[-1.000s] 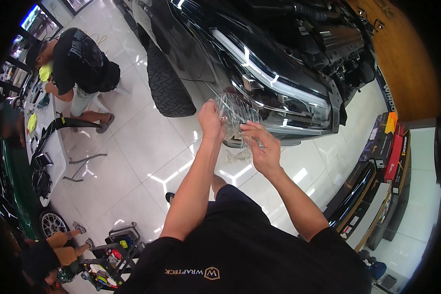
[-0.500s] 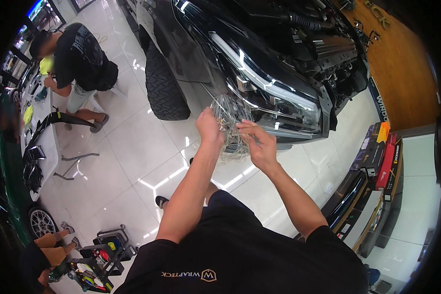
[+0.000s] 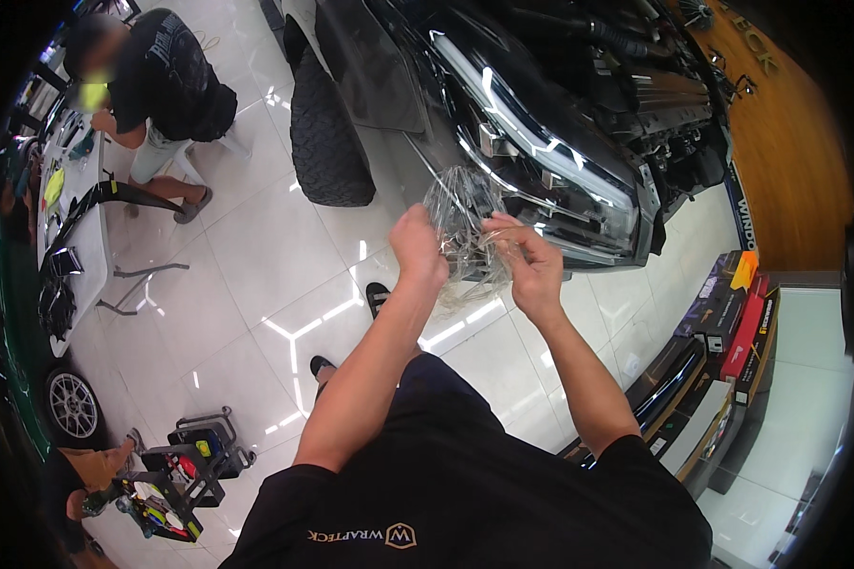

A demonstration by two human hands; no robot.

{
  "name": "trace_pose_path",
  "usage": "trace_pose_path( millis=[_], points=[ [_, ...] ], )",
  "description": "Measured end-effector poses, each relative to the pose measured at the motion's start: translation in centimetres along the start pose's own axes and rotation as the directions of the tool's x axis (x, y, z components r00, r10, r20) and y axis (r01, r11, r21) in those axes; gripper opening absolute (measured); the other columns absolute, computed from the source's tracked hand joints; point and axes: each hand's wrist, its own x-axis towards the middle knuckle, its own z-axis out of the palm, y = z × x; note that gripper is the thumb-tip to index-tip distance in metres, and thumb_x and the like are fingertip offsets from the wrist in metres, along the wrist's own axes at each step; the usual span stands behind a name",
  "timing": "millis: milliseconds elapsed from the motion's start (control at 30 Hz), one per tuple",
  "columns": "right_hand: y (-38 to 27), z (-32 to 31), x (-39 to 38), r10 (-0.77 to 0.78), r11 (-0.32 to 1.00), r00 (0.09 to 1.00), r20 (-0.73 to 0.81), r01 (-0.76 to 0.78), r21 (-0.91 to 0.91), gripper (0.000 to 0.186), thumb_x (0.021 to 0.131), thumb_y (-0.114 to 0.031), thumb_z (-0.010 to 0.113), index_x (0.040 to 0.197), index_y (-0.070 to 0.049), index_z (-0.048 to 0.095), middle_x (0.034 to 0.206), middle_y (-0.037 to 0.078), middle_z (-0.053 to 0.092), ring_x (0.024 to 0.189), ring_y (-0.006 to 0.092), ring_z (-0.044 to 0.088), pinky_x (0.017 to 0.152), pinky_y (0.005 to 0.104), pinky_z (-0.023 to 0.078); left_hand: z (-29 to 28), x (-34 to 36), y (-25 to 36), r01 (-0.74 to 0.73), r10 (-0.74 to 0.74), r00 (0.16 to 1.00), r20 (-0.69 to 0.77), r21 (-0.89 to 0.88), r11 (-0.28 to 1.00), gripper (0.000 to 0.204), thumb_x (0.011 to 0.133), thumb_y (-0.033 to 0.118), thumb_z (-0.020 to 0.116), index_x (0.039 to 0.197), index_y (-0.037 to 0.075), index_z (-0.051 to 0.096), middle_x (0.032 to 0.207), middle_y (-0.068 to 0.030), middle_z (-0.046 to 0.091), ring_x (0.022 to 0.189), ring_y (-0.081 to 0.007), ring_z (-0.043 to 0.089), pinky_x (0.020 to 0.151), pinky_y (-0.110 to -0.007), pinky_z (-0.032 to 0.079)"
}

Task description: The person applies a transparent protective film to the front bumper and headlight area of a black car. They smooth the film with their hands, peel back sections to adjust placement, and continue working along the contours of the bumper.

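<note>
A crumpled bundle of clear plastic film (image 3: 465, 223) hangs between my two hands, its folds catching the light. My left hand (image 3: 417, 245) is closed in a fist on the left side of the bundle. On the right side, my right hand (image 3: 529, 261) pinches the film between thumb and fingers. Just beyond the film is the front corner of a black car, with its long headlight (image 3: 550, 152) lit by reflections. The film overlaps the lower edge of that corner; whether it touches the car I cannot tell.
Left of the headlight is the car's front tyre (image 3: 327, 142). A person (image 3: 171, 81) works at a white table (image 3: 90, 284) at far left. A tool cart (image 3: 185, 474) stands at lower left, near another person. Boxes (image 3: 726, 318) line the right side, below a wooden counter (image 3: 788, 161).
The view has shifted, so the car sits a little further right and higher. Both hands keep hold of the film, and its folds have changed shape slightly.
</note>
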Motion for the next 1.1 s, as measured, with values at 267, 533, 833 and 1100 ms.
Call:
trace_pose_path(
  millis=[267, 533, 833, 1100],
  points=[
    [-1.2, 0.5, -0.7, 0.089, 0.987, 0.994, -0.057, -0.08, 0.137, 0.018, 0.095, 0.009, 0.057, 0.107, 0.003, 0.07, 0.119, 0.016, 0.074, 0.132, 0.0288, 0.059, 0.113, 0.041, 0.042, -0.4, -2.1, 1.0, 0.058, -0.058, 0.998, 0.004, 0.047, 0.997, 0.016, 0.1, 0.013, 0.052, 0.084, 0.009, 0.056, 0.072, -0.0003, 0.054, 0.054, -0.0098, 0.047, 0.044, -0.029, 0.032],
    [-0.4, 0.0, -1.4, 0.058, 0.988, 0.998, -0.037, -0.052, 0.142, 0.018, 0.099, 0.004, 0.057, 0.111, 0.003, 0.07, 0.122, 0.014, 0.072, 0.134, 0.0285, 0.057, 0.115, 0.0407, 0.041, -1.5, -3.9, 1.4, 0.048, -0.052, 0.998, 0.037, 0.097, 0.994, 0.017, 0.1, 0.011, 0.052, 0.084, 0.009, 0.057, 0.074, 0.0011, 0.053, 0.055, -0.0092, 0.045, 0.045, -0.028, 0.032],
    [-0.3, 0.0, -2.2, 0.055, 0.99, 0.996, -0.067, -0.046, 0.13, 0.014, 0.099, 0.001, 0.059, 0.106, 0.002, 0.07, 0.119, 0.016, 0.072, 0.134, 0.0311, 0.057, 0.114, 0.0447, 0.043, -2.6, -4.4, 2.3, 0.064, -0.065, 0.998, 0.002, 0.142, 0.988, 0.021, 0.098, 0.01, 0.053, 0.078, 0.011, 0.051, 0.071, 0.0021, 0.047, 0.057, -0.0084, 0.041, 0.048, -0.029, 0.032],
    [-0.4, -0.3, -2.4, 0.078, 0.983, 0.994, -0.077, -0.063, 0.175, 0.013, 0.094, 0.004, 0.059, 0.102, 0.003, 0.07, 0.113, 0.016, 0.074, 0.132, 0.0322, 0.058, 0.114, 0.0461, 0.041, -2.8, -6.2, 3.6, 0.068, -0.077, 0.997, 0.027, 0.241, 0.968, 0.022, 0.097, 0.009, 0.052, 0.076, 0.012, 0.049, 0.069, 0.0032, 0.044, 0.056, -0.0081, 0.038, 0.048, -0.029, 0.031]
  ],
)
